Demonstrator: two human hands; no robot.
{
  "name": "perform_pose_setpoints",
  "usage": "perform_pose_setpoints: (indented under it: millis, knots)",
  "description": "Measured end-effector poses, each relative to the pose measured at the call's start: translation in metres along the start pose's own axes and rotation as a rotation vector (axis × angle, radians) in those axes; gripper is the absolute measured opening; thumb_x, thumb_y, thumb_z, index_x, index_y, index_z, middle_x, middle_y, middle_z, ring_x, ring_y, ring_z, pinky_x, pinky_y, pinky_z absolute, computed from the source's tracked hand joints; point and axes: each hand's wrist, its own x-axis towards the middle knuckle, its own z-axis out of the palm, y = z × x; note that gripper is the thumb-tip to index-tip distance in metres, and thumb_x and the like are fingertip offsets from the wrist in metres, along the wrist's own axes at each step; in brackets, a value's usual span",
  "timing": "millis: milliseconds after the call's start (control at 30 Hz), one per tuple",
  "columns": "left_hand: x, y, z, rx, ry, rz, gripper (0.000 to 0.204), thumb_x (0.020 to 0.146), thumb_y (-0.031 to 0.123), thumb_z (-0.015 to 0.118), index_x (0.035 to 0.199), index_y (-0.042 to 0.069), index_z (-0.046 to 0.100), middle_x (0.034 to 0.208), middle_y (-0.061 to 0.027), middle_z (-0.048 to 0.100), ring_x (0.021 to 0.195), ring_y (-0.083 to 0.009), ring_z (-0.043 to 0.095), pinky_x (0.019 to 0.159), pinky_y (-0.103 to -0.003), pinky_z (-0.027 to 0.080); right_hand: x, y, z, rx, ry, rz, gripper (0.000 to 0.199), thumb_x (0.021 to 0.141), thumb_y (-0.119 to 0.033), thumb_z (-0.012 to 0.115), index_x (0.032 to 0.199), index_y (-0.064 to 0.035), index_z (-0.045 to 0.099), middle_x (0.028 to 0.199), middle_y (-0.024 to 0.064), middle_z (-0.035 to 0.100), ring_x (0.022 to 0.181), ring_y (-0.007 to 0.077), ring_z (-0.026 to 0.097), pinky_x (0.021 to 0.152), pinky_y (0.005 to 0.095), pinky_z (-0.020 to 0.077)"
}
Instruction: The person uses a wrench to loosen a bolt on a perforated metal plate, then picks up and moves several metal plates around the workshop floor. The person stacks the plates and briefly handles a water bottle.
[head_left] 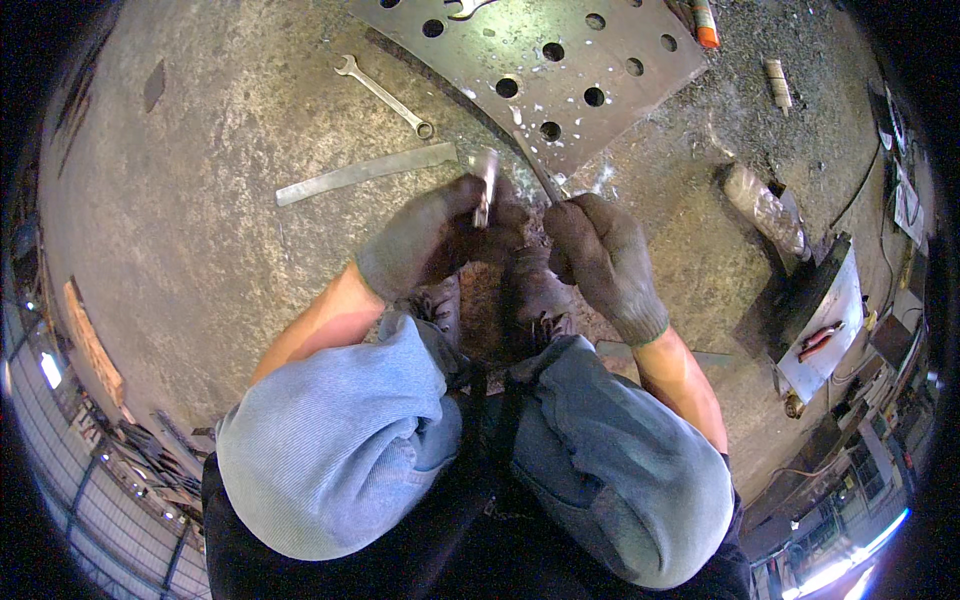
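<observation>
My left hand (440,225), in a dark work glove, is closed around a small shiny metal piece (487,188); motion blur hides its exact kind. To its right my right hand (607,255), gloved alike, grips a thin grey metal rod (540,168) that points up and left over the plate's near edge. Beyond both hands lies a steel plate (625,105) with several round holes and pale spots. A flat steel strip (365,174) rests on the floor left of the hands. Farther off lies a combination wrench (385,97). Another wrench (468,8) sits on the plate, partly out of view.
An orange-ended tube (706,28) lies by the plate's far right corner, near a short pale cylinder (778,84). At right are a plastic-wrapped bundle (765,210) and a metal box (828,320) with a red-handled tool on it. A wooden board (93,345) is at far left.
</observation>
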Motion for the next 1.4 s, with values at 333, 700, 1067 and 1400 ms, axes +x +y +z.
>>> perform_pose_setpoints:
  millis: [333, 700, 1067, 1400]
  knots:
    - [0.012, -0.002, -0.019, -0.471, 0.181, 0.220, 0.043, 0.102, 0.035, 0.045, 0.122, -0.002, 0.053, 0.115, -0.0184, 0.063, 0.107, -0.0282, 0.063, 0.096, -0.043, 0.052, 0.000, -0.017, 0.006, -0.376, -0.113, -0.217, 0.035, 0.095, -0.036, 0.052, 0.086, -0.0043, 0.064, 0.075, 0.0240, 0.062, 0.072, 0.0445, 0.061, 0.064, 0.0514, 0.0477]
    - [0.000, -0.003, 0.006, 0.230, 0.069, 0.270, 0.036, 0.098, 0.029, 0.056, 0.123, 0.004, 0.049, 0.121, -0.0130, 0.061, 0.112, -0.0197, 0.059, 0.096, -0.034, 0.048, 0.004, 0.002, 0.022, 0.135, -0.119, 0.024, 0.029, 0.095, -0.029, 0.056, 0.095, -0.0011, 0.063, 0.075, 0.0168, 0.064, 0.066, 0.0307, 0.062, 0.062, 0.0423, 0.0489]
    - [-0.006, -0.014, -0.009, 0.528, -0.006, 0.031, 0.039, 0.099, 0.029, 0.050, 0.129, 0.004, 0.054, 0.124, -0.0124, 0.059, 0.116, -0.0210, 0.055, 0.102, -0.036, 0.041, 0.001, -0.018, 0.007, -0.429, 0.040, -0.429, 0.040, 0.078, -0.034, 0.078, 0.106, -0.0080, 0.066, 0.084, 0.0145, 0.069, 0.075, 0.0320, 0.070, 0.065, 0.0416, 0.0552]
    - [0.002, -0.042, -0.020, 0.067, -0.104, -0.067, 0.043, 0.102, 0.035, 0.044, 0.137, 0.010, 0.043, 0.122, -0.0106, 0.053, 0.114, -0.0226, 0.053, 0.102, -0.036, 0.044, 0.007, -0.016, 0.017, -0.651, -0.030, -0.618, 0.061, 0.082, -0.042, 0.068, 0.135, -0.0171, 0.050, 0.092, 0.0131, 0.067, 0.074, 0.0350, 0.067, 0.063, 0.0440, 0.0551]
